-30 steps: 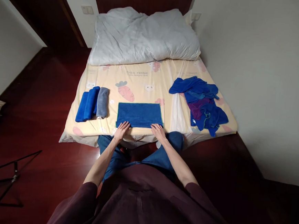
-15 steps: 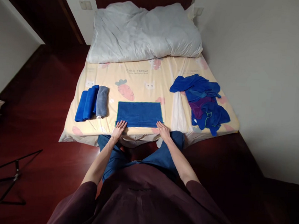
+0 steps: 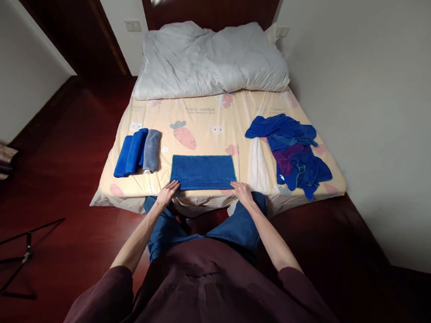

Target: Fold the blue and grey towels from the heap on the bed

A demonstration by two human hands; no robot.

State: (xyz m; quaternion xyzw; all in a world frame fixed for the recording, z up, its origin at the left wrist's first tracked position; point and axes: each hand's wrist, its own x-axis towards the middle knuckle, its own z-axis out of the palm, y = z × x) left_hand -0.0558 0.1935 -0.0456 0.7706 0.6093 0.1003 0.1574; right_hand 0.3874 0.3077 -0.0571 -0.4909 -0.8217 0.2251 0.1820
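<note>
A blue towel (image 3: 204, 171) with green edging lies flat as a rectangle near the front edge of the bed, its near edge a narrow folded strip. My left hand (image 3: 168, 193) is closed on its near left corner, the fingertips on top of the cloth. At the opposite near corner, my right hand (image 3: 242, 192) pinches the cloth with its fingers pointing inward. Both thumbs are hard to make out. To the left lie rolled blue towels (image 3: 131, 151) and a rolled grey towel (image 3: 151, 150), side by side.
A loose heap of blue and purple cloths (image 3: 291, 150) lies on the right of the bed. The patterned sheet (image 3: 199, 123) runs back to a bunched white quilt (image 3: 214, 62). A black metal stand (image 3: 25, 256) is on the floor at left; a wall (image 3: 371, 119) rises at right.
My hands have shifted slightly outward to the towel's near corners, and the fingers have gone from lying flat to gripping. The whole view has tilted a little, moving the bed lower.
</note>
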